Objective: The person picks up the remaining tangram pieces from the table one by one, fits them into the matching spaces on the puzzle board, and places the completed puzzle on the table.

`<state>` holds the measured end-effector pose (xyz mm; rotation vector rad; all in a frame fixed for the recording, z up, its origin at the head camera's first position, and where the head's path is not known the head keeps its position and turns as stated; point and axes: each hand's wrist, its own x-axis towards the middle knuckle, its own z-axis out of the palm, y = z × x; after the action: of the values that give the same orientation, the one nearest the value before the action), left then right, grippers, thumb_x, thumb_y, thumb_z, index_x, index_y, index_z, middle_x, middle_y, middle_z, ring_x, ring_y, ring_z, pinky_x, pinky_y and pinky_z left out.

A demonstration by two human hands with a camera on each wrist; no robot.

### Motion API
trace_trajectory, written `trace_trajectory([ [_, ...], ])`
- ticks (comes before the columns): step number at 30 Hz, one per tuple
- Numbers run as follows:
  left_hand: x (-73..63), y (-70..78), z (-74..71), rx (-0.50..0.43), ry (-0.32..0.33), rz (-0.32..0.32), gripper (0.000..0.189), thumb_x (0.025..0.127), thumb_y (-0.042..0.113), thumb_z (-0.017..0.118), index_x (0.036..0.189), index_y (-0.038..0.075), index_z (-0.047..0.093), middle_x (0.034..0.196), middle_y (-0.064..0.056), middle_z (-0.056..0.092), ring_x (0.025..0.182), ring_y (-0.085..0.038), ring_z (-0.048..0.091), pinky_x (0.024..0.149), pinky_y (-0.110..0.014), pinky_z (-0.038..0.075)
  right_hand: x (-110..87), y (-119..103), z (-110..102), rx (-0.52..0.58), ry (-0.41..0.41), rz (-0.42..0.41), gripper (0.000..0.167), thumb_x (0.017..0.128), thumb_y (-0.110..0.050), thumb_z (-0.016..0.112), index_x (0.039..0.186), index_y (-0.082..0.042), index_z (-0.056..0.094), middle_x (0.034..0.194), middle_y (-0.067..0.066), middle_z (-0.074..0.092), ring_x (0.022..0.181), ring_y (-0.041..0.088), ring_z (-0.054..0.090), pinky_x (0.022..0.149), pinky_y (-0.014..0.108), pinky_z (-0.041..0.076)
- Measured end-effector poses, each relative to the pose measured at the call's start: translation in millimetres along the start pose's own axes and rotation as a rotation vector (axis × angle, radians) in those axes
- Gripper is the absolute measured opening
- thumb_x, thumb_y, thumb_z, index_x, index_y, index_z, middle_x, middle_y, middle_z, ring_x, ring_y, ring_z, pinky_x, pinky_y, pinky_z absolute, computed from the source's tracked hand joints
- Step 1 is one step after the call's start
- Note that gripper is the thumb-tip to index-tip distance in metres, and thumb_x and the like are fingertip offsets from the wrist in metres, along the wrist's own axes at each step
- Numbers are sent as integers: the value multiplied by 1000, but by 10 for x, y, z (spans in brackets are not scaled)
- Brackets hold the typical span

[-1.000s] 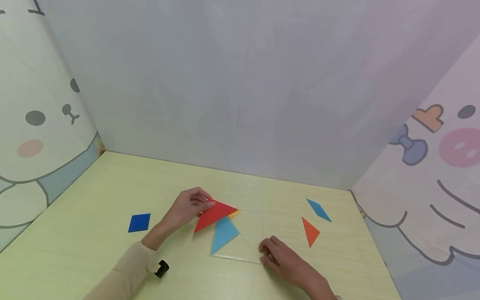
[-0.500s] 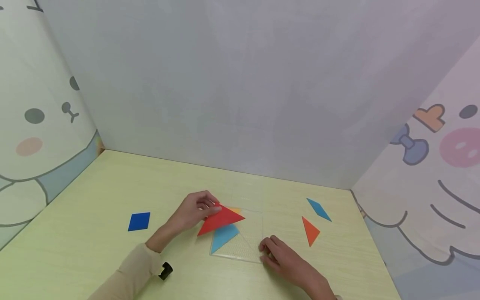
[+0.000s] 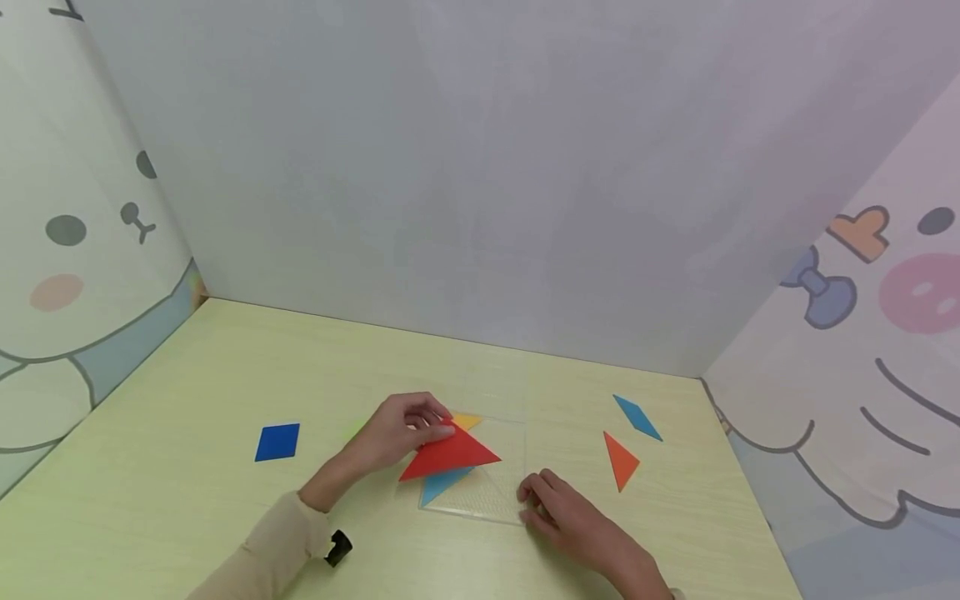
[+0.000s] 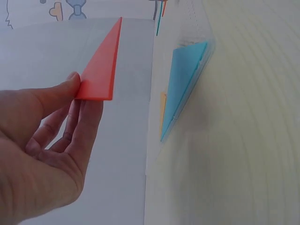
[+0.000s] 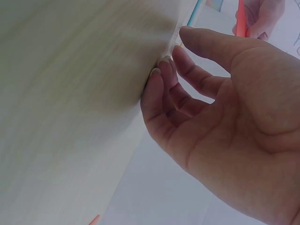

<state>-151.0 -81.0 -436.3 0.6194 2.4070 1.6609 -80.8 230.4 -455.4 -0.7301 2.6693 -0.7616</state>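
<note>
My left hand (image 3: 405,429) pinches a red triangle tangram piece (image 3: 456,454) between thumb and fingers. In the left wrist view the red triangle hangs clear of the table, tilted. Below it is a clear square tray (image 3: 491,498), with a light blue piece (image 3: 444,486) in its near left part and a yellow piece (image 3: 468,421) toward its far side. The red triangle covers part of both in the head view. My right hand (image 3: 566,517) rests at the tray's right edge, fingers loosely bent, fingertips against the table beside the rim.
A dark blue four-sided piece (image 3: 277,442) lies at left on the pale table (image 3: 172,533). To the right lie an orange triangle (image 3: 621,461) and a blue parallelogram (image 3: 637,417). A green piece (image 3: 356,428) shows partly behind my left hand. Curtain walls (image 3: 465,208) enclose the table.
My left hand has moved right and toward me with the red triangle, turning it, so it now covers more of the light blue piece. The right hand stays at the tray's edge.
</note>
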Motion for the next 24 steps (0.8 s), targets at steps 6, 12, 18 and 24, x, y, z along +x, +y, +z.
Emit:
trace_trajectory([
  [6, -6, -34, 65, 0, -30, 36, 17, 93, 20, 78, 106, 11, 72, 95, 0, 71, 83, -17, 66, 71, -26, 56, 12, 12, 2, -5, -2, 4, 16, 100, -18, 68, 114, -19, 59, 97, -12, 48, 89, 3, 49, 79, 21, 48],
  [12, -5, -38, 129, -8, -42, 33, 14, 93, 21, 78, 104, 12, 74, 94, 1, 71, 84, -17, 65, 73, -25, 54, 18, 14, 10, -2, -3, 11, 16, 100, -19, 69, 113, -19, 59, 97, -13, 49, 89, 2, 49, 79, 21, 49],
  [18, -15, -44, 189, -4, -50, 31, 12, 93, 22, 78, 102, 13, 76, 92, 3, 71, 83, -16, 64, 73, -25, 52, 27, 11, 16, 8, -17, 35, 18, 100, -21, 69, 115, -21, 59, 98, -13, 49, 90, 3, 50, 80, 20, 50],
  [24, -9, -68, 265, -2, -64, 20, 11, 93, 22, 78, 102, 16, 76, 90, 7, 70, 82, -14, 65, 74, -26, 53, 33, 9, 8, 9, -25, 40, 18, 100, -22, 69, 115, -21, 59, 99, -13, 49, 90, 3, 50, 80, 21, 50],
])
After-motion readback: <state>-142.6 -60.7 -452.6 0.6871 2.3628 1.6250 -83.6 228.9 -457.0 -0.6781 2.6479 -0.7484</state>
